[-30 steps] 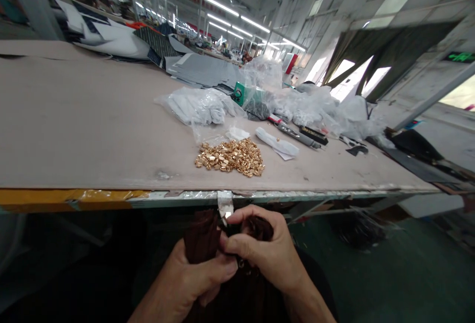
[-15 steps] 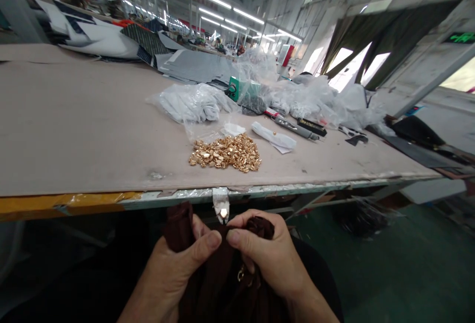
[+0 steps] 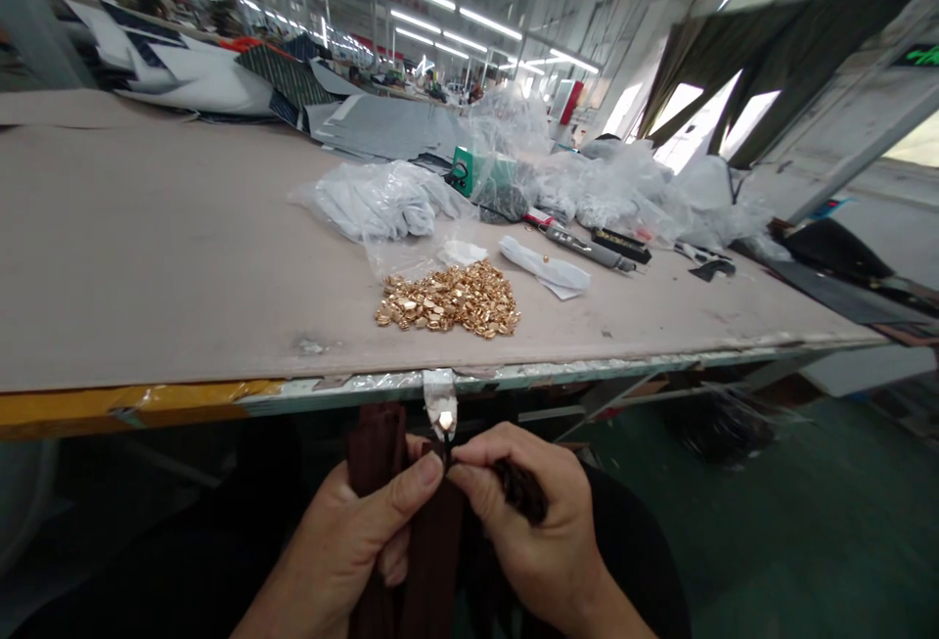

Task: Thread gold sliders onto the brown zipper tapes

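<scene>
Below the table edge, my left hand (image 3: 359, 531) and my right hand (image 3: 532, 522) both pinch a dark brown zipper tape (image 3: 432, 541) that hangs down between them. Thumbs and forefingers meet just under a small gold piece (image 3: 444, 420) fixed in white tape on the table's front edge. A loop of the brown tape sticks out of my right fist. On the table above lies a heap of small gold metal pieces (image 3: 449, 299).
The long table (image 3: 147, 257) carries clear plastic bags (image 3: 381, 199), a folded white packet (image 3: 544, 267), a green box (image 3: 476, 172), dark hand tools (image 3: 587, 250) and stacked grey sheets (image 3: 388, 130) at the back. Yellow tape lines its front edge. Green floor lies to the right.
My hands have shifted slightly up toward the gold piece on the table edge, and the brown tape now hangs straighter between them. The view has barely moved.
</scene>
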